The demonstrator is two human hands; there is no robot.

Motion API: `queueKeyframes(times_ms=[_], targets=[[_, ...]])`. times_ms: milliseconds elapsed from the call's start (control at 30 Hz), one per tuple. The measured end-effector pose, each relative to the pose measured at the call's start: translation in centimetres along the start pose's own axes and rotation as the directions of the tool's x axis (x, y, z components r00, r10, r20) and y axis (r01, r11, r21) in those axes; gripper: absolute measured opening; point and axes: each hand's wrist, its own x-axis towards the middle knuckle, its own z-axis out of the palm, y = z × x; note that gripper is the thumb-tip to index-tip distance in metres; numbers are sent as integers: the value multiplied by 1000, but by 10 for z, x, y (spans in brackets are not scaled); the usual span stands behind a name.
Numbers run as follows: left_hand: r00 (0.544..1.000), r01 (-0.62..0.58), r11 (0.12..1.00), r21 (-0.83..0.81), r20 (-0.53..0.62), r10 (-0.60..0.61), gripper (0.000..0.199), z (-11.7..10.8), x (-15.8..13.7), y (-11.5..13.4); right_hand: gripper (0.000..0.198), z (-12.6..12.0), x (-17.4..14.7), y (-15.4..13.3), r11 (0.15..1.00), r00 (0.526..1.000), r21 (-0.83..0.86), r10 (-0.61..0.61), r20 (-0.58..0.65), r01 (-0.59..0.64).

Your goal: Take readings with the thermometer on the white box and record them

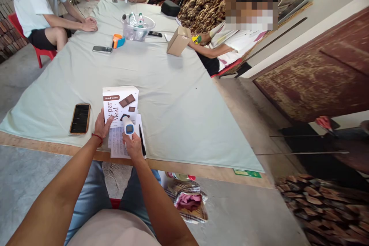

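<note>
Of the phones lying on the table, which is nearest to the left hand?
The phone with the orange-brown edge, just to the left of the left hand; the other phones lie farther away across the table.

A white NutriMotion carton [121,104] is held at its left edge by the left hand [103,125] over the near part of the pale cloth [178,115], its printed front turned toward the camera. Brown lettering and pictured chocolate pieces are shown on it. A white infrared thermometer [128,127], its dark screen ringed in blue, is gripped by the right hand [133,146] and pointed toward the carton's lower front.
</note>
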Motion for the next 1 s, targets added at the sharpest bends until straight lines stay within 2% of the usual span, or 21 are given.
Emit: queueKeyframes(times_ms=[433,667,833,1000], targets=[[1000,-26,1000,1,6,26,49,0,1,-2,27,1,-2,-5,999,999,41,35,-1,-35],[1000,-11,1000,23,-15,12,48,0,0,-2,27,-18,-9,-10,999,1000,30,-11,10,11],[1000,-7,1000,-4,-27,7,49,0,1,0,32,-43,-13,-11,999,995,30,-34,-97,37],[1000,-2,1000,-7,-29,2,52,-1,3,-2,35,-66,-11,-15,998,968,8,-62,-243,66]])
